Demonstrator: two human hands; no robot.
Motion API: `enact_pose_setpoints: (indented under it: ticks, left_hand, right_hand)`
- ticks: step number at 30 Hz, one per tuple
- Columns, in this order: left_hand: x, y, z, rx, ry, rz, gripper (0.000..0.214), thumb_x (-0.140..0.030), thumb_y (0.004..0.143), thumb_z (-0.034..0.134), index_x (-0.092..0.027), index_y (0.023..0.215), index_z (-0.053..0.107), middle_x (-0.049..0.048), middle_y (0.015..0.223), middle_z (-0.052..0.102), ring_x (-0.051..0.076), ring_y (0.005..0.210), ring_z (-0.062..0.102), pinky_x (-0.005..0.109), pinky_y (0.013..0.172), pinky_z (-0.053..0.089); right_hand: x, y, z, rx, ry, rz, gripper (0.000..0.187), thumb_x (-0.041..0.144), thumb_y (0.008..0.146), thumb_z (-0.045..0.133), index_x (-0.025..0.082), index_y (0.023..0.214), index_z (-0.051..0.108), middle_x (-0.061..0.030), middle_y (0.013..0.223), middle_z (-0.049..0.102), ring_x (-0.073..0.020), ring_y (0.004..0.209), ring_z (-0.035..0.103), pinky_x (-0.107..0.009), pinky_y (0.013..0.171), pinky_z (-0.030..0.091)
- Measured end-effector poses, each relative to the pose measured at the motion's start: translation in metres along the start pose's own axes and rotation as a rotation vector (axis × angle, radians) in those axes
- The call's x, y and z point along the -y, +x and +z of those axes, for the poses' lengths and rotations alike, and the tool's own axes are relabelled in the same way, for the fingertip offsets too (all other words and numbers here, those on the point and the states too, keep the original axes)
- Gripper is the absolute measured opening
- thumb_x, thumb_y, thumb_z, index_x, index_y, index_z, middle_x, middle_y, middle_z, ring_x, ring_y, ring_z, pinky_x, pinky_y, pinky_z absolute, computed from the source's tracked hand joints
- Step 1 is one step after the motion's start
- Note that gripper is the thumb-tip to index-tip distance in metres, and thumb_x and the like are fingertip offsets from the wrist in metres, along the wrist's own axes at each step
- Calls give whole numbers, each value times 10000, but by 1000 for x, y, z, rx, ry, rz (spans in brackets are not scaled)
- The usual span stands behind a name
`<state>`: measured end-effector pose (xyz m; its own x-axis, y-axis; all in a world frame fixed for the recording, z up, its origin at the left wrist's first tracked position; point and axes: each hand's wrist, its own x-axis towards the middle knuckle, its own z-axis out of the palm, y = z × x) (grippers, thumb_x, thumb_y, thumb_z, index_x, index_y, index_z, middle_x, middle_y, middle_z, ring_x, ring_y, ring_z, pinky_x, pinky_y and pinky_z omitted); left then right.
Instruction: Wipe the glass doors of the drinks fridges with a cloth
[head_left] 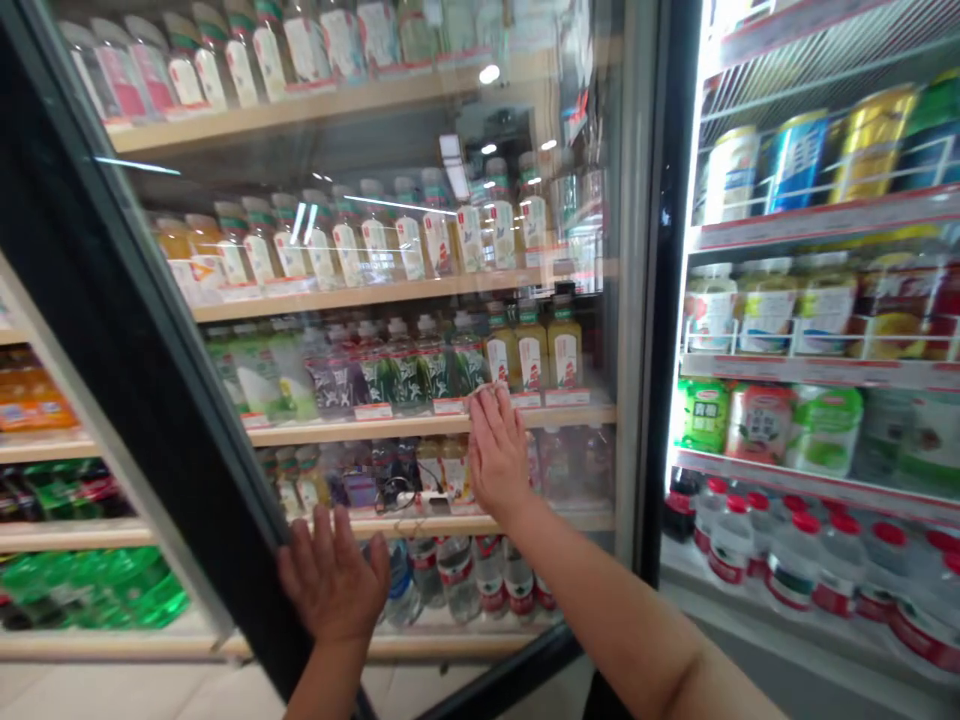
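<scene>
A glass door (420, 120) with a dark frame (150, 350) stands swung open in front of me. My left hand (334, 575) rests against the frame's inner edge and the glass, low down, its fingers spread. Higher and further right, my right hand (499, 450) lies on the glass with its fingers extended and close together. Something pale shows around those fingertips; I cannot tell whether it is a thing or a reflection. Through the pane, yellow-green bottles (531, 350) appear just beyond the right hand, and large water bottles (457, 575) appear below it.
On the right, a lit cooler (817, 372) holds cans (799, 160), drink bottles (765, 305) and red-capped water bottles (795, 560). Wooden shelves (420, 428) of bottles show through the door. Green bottles (97, 590) lie at the lower left, above a tiled floor (45, 690).
</scene>
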<state>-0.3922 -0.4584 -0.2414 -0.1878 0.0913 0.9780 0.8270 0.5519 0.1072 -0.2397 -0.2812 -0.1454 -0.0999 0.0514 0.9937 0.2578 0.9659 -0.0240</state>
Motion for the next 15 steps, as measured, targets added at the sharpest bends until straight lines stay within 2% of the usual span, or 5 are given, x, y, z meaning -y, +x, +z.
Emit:
enact_pose_setpoints:
  ticks: [2, 5, 9, 12, 15]
  left_hand:
    - [-1, -1, -3, -1, 47, 22, 708, -361, 926, 598, -139, 1559, 373, 251, 1546, 461, 407, 1545, 257, 660, 1217, 205]
    - [-16, 4, -15, -13, 62, 68, 721, -295, 964, 566, -108, 1598, 280, 281, 1571, 413, 391, 1569, 193, 663, 1228, 190]
    - [-64, 27, -25, -62, -117, 123, 766, -220, 992, 509, -138, 1646, 119, 245, 1705, 82, 356, 1597, 19, 633, 1255, 160]
    - [-100, 47, -17, 18, -303, 310, 674, -209, 1032, 367, -201, 1656, 112, 150, 1696, 240, 240, 1595, 146, 494, 1282, 217]
    - [-112, 66, -4, 72, -153, 342, 660, -198, 1020, 429, -211, 1644, 217, 111, 1615, 427, 217, 1600, 66, 453, 1306, 134]
  right_hand:
    - [7, -8, 1, 13, 18, -14, 672, 186, 1006, 401, 155, 1643, 191, -109, 1573, 504, -217, 1602, 132, -444, 1280, 198]
    - [21, -25, 0, 145, 105, -35, 665, 272, 1029, 406, 179, 1647, 177, -106, 1616, 444, -251, 1601, 138, -482, 1263, 258]
    - [37, -20, -11, 276, 323, 19, 629, 387, 1074, 303, 226, 1655, 126, -77, 1695, 289, -268, 1606, 80, -516, 1256, 298]
    - [41, 3, -26, 296, 493, 36, 608, 369, 1092, 197, 210, 1658, 42, -70, 1706, 256, -200, 1597, 126, -424, 1256, 329]
    - [26, 29, -40, 255, 494, -25, 617, 343, 1093, 178, 174, 1653, -18, -95, 1689, 298, -142, 1556, 281, -327, 1215, 384]
